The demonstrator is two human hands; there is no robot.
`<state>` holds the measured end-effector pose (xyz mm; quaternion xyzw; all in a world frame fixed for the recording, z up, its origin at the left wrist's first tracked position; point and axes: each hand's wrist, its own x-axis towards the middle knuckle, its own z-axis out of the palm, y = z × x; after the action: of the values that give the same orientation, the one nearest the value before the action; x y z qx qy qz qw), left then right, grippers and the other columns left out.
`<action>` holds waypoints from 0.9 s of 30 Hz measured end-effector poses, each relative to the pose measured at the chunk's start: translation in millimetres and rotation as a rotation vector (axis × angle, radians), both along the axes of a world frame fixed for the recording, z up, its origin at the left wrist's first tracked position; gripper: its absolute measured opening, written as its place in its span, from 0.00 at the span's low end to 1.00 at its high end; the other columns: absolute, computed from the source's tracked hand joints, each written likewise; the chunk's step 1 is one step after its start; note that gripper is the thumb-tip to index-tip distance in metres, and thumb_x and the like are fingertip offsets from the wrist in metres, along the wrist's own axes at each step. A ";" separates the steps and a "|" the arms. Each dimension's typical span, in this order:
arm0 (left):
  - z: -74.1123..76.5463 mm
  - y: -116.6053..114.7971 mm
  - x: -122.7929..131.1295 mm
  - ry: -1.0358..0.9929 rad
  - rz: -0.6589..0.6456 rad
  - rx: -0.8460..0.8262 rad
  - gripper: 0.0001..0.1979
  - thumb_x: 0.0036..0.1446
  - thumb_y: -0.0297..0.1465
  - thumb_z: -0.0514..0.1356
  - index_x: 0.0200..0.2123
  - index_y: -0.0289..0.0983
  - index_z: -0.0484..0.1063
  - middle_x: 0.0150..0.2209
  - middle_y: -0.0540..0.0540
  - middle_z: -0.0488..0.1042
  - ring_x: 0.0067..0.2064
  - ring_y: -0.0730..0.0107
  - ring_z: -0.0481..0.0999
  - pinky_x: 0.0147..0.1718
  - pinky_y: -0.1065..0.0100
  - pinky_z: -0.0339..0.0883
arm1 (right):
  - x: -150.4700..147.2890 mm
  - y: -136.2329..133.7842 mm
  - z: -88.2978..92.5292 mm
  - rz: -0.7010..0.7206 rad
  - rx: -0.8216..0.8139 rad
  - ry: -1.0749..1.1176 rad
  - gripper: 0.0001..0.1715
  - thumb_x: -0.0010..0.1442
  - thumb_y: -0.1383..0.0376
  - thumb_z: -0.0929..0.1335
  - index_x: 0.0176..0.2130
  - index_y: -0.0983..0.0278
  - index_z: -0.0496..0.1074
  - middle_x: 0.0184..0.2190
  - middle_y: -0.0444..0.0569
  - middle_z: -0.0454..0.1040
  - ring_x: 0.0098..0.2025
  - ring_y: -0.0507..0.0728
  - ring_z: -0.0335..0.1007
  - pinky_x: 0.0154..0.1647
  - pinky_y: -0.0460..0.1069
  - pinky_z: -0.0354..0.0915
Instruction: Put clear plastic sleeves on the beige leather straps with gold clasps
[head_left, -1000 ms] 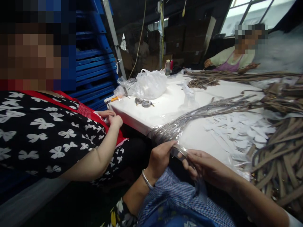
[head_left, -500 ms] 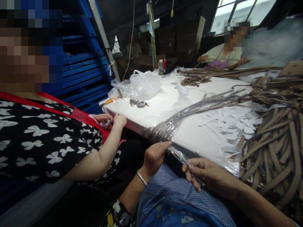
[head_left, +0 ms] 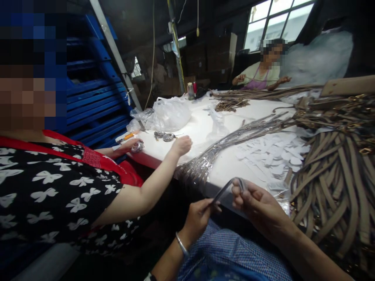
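Observation:
A thin dark strap [head_left: 222, 191] stretches between my two hands, just off the table's front edge. My left hand [head_left: 199, 218] is closed on its lower end. At the upper end, which bends over in a shiny loop, my right hand [head_left: 258, 201] pinches it between thumb and fingers. Behind my hands, a bundle of plastic-wrapped straps [head_left: 195, 169] hangs over the table edge and runs back across the top. Loose white paper tags [head_left: 269, 152] are spread to the right of that bundle.
A big heap of brown straps [head_left: 331, 187] fills the right side. On the white table [head_left: 202, 130] lie a clear plastic bag [head_left: 171, 113] and coiled straps [head_left: 164, 136]. A co-worker's hand [head_left: 183, 145] reaches over the left edge. Another person [head_left: 260, 78] sits at the far side.
My right hand has risen with the strap end, which now bends over. My left hand has shifted slightly lower. The co-worker's arm at left has reached forward over the table.

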<state>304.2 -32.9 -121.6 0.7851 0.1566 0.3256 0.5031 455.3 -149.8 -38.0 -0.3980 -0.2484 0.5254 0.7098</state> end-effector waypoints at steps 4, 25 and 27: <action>2.8 -32.1 1.3 0.001 -0.041 -0.306 0.14 0.64 0.38 0.56 0.38 0.34 0.76 0.27 0.45 0.79 0.29 0.68 0.78 0.33 0.69 0.72 | 5.4 24.4 -1.4 -0.327 0.082 -0.238 0.15 0.57 0.61 0.73 0.45 0.58 0.74 0.39 0.46 0.79 0.38 0.54 0.77 0.49 0.51 0.71; 31.7 -10.1 -57.7 0.000 -0.014 -1.128 0.16 0.60 0.40 0.58 0.33 0.30 0.74 0.22 0.51 0.68 0.19 0.81 0.64 0.22 0.76 0.58 | 2.1 36.3 -67.8 0.358 0.268 -1.660 0.14 0.68 0.64 0.57 0.39 0.65 0.68 0.28 0.49 0.72 0.29 0.55 0.68 0.31 0.49 0.65; 24.0 4.3 -66.1 0.164 0.099 -0.895 0.16 0.61 0.40 0.57 0.34 0.31 0.75 0.23 0.50 0.70 0.19 0.80 0.64 0.22 0.75 0.60 | -3.8 34.4 -57.7 0.474 -0.015 -1.545 0.17 0.68 0.61 0.57 0.34 0.64 0.68 0.26 0.47 0.68 0.27 0.54 0.64 0.30 0.49 0.61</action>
<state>238.1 -28.6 -97.6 0.5051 0.3585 0.1863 0.7626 451.5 -115.4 -95.6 -0.5902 -0.7432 0.2400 0.2044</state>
